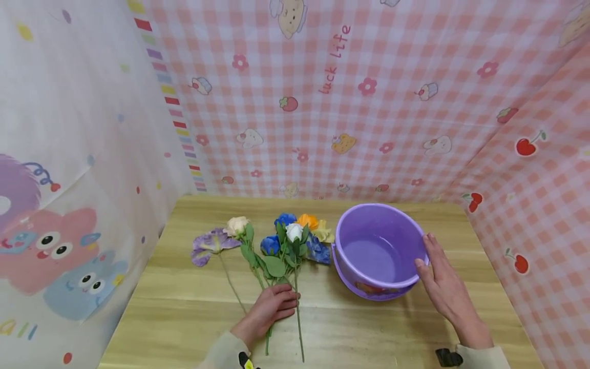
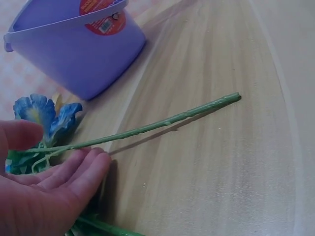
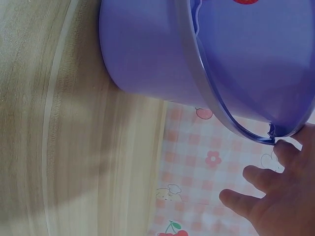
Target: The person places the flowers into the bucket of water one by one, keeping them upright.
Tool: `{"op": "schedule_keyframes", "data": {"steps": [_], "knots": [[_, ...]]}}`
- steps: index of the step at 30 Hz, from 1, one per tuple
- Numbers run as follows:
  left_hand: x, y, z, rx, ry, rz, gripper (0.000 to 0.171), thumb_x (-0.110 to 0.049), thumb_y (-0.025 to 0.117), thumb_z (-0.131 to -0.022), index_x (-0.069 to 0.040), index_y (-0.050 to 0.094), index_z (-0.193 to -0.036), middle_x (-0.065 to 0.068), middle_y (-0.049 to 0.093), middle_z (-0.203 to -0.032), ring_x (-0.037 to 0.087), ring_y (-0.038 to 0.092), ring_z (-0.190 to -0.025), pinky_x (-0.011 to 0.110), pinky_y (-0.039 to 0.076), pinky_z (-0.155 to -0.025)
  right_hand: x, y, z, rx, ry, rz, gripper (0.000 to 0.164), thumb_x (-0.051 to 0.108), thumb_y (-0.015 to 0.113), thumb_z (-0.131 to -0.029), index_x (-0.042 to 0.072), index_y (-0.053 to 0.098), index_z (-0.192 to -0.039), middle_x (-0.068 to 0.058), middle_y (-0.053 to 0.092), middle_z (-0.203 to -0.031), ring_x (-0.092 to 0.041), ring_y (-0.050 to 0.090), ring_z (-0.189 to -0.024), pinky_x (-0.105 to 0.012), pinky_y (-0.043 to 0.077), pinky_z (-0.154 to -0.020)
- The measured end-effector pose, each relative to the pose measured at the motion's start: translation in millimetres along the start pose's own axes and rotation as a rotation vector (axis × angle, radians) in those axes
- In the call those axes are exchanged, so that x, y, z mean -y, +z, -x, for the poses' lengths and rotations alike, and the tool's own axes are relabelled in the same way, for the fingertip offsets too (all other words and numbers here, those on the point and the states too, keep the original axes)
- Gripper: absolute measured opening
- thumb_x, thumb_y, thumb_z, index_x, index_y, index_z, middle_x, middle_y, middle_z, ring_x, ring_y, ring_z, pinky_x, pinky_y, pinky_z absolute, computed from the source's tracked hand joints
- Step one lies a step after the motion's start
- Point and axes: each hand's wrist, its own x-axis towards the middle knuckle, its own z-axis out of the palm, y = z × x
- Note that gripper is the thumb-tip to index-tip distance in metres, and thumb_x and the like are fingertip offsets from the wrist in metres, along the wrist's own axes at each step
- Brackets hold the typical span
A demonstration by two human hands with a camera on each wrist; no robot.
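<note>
A purple bucket [image 1: 371, 256] stands on the wooden table, its handle hanging down the near side. My right hand [image 1: 444, 282] touches its right rim, thumb at the edge; in the right wrist view the other fingers [image 3: 241, 202] spread out beside the handle joint. Left of the bucket lies a bunch of artificial flowers, with a white rose [image 1: 294, 232], blue roses [image 1: 270, 245], an orange flower [image 1: 308, 221] and a cream rose [image 1: 237, 225]. My left hand [image 1: 272, 310] is at their stems. A green stem [image 2: 167, 121] crosses over its extended fingers, the thumb apart above.
A purple flower [image 1: 212, 246] on a thin stem lies at the left of the bunch. Patterned cloth walls [image 1: 322, 128] stand behind the table [image 1: 175, 287] and along both its sides.
</note>
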Motion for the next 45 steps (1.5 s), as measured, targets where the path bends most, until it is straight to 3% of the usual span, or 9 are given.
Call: {"op": "schedule_keyframes", "data": {"steps": [7,17,21,27,31,36,43,45], "knots": [[10.0,4.0,-1.9,-0.03,0.04,0.005,0.062,-0.002,0.059,-0.102,0.024,0.027,-0.148,0.032,0.06,-0.136,0.024,0.069,-0.109,0.038,0.059,-0.093,0,0,2,-0.004,0.007,-0.006,0.062,0.026,0.051,-0.109,0.01,0.028,-0.164,-0.015,0.018,-0.171,-0.048,0.023,-0.151,-0.07,0.024,-0.116],[7.8,9.8,0.9,-0.121,0.117,-0.02,0.05,0.007,0.062,-0.096,0.027,0.042,-0.137,0.032,0.069,-0.119,0.026,0.074,-0.102,0.032,0.061,-0.084,0,2,3,-0.05,-0.005,0.011,0.061,0.025,0.053,-0.108,0.011,0.03,-0.164,-0.014,0.022,-0.17,-0.05,0.031,-0.148,-0.069,0.028,-0.115],[8.1,9.9,0.9,-0.143,0.12,-0.029,0.047,0.009,0.063,-0.095,0.026,0.045,-0.135,0.031,0.07,-0.116,0.023,0.075,-0.097,0.03,0.062,-0.081,0,4,4,-0.061,-0.011,0.009,0.061,0.024,0.054,-0.108,0.011,0.031,-0.163,-0.015,0.024,-0.17,-0.051,0.032,-0.147,-0.062,0.026,-0.119],[4.8,10.7,2.8,-0.157,0.145,-0.009,0.043,0.01,0.065,-0.093,0.023,0.051,-0.131,0.028,0.072,-0.111,0.021,0.075,-0.092,0.028,0.062,-0.076,0,5,4,-0.082,-0.029,0.006,0.06,0.023,0.054,-0.108,0.01,0.033,-0.163,-0.016,0.025,-0.169,-0.049,0.031,-0.148,-0.036,0.017,-0.126],[-1.4,12.1,5.0,-0.169,0.216,-0.014,0.038,0.011,0.066,-0.09,0.022,0.055,-0.124,0.027,0.073,-0.109,0.018,0.074,-0.088,0.027,0.061,-0.074,0,5,3,-0.084,-0.026,0.008,0.06,0.023,0.054,-0.108,0.011,0.032,-0.163,-0.015,0.025,-0.169,-0.047,0.031,-0.149,-0.034,0.016,-0.126],[-20.1,14.6,9.1,-0.208,0.292,-0.001,0.039,0.009,0.065,-0.09,0.021,0.055,-0.126,0.018,0.075,-0.105,0.013,0.073,-0.086,0.026,0.061,-0.075,0,6,3,-0.086,-0.025,0.008,0.06,0.023,0.054,-0.108,0.012,0.032,-0.163,-0.014,0.025,-0.169,-0.047,0.032,-0.149,-0.026,0.014,-0.125],[-68.7,26.9,17.0,-0.245,0.372,0.03,0.041,0.005,0.068,-0.092,0.016,0.057,-0.13,0.009,0.073,-0.104,0.013,0.072,-0.09,0.025,0.06,-0.078,-2,5,2,-0.081,-0.019,0.013,0.06,0.024,0.053,-0.108,0.011,0.031,-0.163,-0.014,0.024,-0.17,-0.044,0.03,-0.15,-0.024,0.012,-0.124],[-83.5,32.2,19.6,-0.251,0.399,0.035,0.041,0.005,0.069,-0.092,0.015,0.058,-0.13,0.01,0.073,-0.104,0.013,0.071,-0.091,0.024,0.06,-0.078,-1,5,2,-0.078,-0.016,0.013,0.06,0.024,0.053,-0.109,0.012,0.031,-0.163,-0.013,0.024,-0.17,-0.045,0.03,-0.15,-0.028,0.014,-0.125]]}}
